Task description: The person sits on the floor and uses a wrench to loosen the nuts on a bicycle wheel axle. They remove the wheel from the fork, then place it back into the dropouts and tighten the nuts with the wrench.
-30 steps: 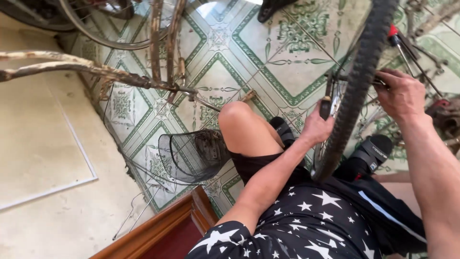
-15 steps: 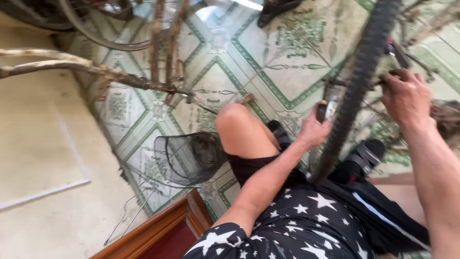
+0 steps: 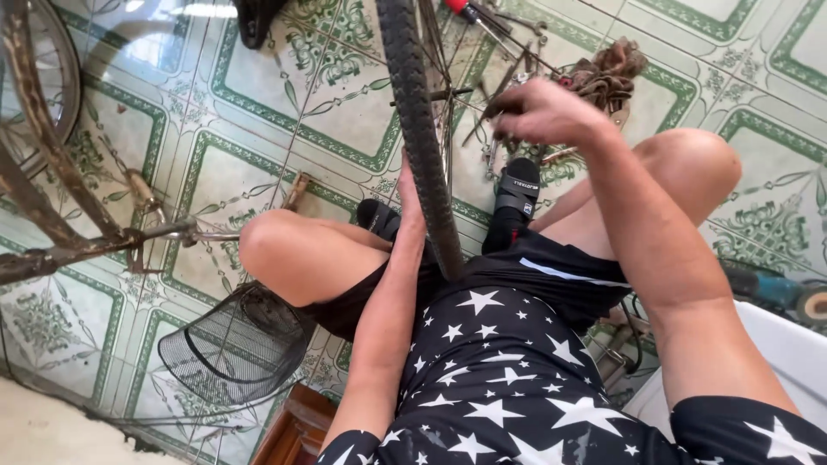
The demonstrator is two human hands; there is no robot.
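Both hands steady the upright wheel [image 3: 422, 129], running away: left hand [image 3: 410, 185] pressing tyre, right hand [image 3: 538, 112] pinching spokes.

bicycle wheel [image 3: 419, 129] | black knobby tyre, thin spokes | upright, edge-on | between the knees

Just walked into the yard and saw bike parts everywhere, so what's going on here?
A seated person has a bicycle wheel standing upright between their knees. The left hand rests against the tyre's side, while the right hand is at the spokes near the hub; whether it holds a tool is unclear. Tools lie on the tiled floor beyond, a wire basket beside the left knee, and a rusty bicycle frame further left.
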